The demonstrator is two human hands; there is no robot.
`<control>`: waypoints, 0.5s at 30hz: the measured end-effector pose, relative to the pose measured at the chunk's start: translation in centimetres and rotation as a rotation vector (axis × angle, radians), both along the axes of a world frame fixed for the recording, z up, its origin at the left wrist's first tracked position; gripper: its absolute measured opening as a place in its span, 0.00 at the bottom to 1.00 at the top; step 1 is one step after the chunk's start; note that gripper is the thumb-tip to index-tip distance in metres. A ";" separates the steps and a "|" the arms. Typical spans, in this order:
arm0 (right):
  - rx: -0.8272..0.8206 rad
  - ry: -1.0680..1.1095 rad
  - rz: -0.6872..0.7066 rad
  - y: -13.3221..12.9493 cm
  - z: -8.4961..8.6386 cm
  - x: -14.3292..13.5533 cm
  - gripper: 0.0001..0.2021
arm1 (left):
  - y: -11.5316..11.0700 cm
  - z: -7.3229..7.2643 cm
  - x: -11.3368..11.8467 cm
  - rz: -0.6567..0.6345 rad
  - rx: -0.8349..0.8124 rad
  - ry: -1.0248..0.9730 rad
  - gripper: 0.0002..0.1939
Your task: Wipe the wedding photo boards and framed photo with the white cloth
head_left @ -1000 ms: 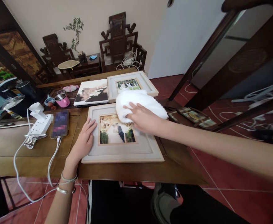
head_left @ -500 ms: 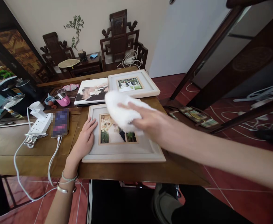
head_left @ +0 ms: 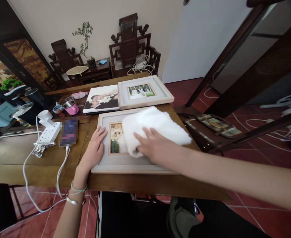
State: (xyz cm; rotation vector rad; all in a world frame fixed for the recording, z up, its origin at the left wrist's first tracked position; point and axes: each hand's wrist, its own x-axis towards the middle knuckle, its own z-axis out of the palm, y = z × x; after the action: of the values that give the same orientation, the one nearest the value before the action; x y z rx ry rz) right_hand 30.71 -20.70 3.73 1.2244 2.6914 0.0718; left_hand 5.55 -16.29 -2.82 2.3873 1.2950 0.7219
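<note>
A light wooden picture frame (head_left: pixel 102 161) lies flat on the table, a photo (head_left: pixel 115 140) with a tan inner border in its middle. My left hand (head_left: pixel 93 151) rests on the frame's left side, fingers stretched out and holding nothing. A fluffy white cloth (head_left: pixel 157 124) is spread over the right part of the frame and covers much of the photo. Pressed onto the cloth's lower part, my right hand (head_left: pixel 152 145) grips it, partly sunk in its folds; the fingertips show on top.
Behind lie a second framed photo (head_left: pixel 164 91) and a photo panel (head_left: pixel 113 99). To the left are a phone (head_left: pixel 69 132) on a white cable, a power strip (head_left: pixel 50 133) and a pink mug (head_left: pixel 72 108). A brown bag (head_left: pixel 200 132) sits beyond the table's right edge.
The white cloth was bunched and blurred over the photo; now it lies spread out to the right across the frame. My right hand has moved slightly down with it. My left hand stays on the frame.
</note>
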 end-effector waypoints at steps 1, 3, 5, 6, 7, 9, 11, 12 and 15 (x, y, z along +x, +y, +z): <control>-0.052 -0.009 -0.007 -1.2 0.5 -0.5 0.12 | 0.0 0.0 0.0 0.001 0.000 0.005 0.25; -0.184 -0.011 -0.002 -3.4 1.6 -1.5 0.13 | 0.1 -0.1 0.0 0.003 0.002 0.013 0.26; -0.313 0.002 0.011 -4.8 2.2 -2.2 0.19 | 0.1 -0.1 -0.1 0.003 0.007 0.019 0.26; -0.353 0.016 0.015 -5.1 2.2 -2.3 0.21 | 0.1 -0.1 -0.1 0.002 0.007 0.020 0.26; -0.372 0.029 0.010 -5.2 2.0 -2.4 0.23 | 0.1 -0.1 -0.1 0.001 0.006 0.021 0.27; -0.344 0.058 -0.030 -4.5 1.1 -2.0 0.24 | 0.2 0.0 -0.1 -0.004 -0.004 0.026 0.26; -0.260 0.109 -0.062 -2.8 -0.2 -1.2 0.22 | 0.1 0.1 -0.1 -0.008 -0.019 0.029 0.26; -0.208 0.139 -0.071 -1.7 -0.9 -0.7 0.21 | 0.1 0.2 -0.1 -0.009 -0.024 0.029 0.26; -0.071 0.227 -0.111 2.3 -2.0 0.7 0.22 | 0.1 0.3 -0.2 -0.019 -0.026 0.024 0.26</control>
State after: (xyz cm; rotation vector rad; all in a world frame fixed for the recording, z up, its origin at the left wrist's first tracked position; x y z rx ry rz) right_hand 31.41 -18.41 1.72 1.4355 2.7783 -0.1866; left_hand 5.37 -16.23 -2.55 2.3912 1.2818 0.6695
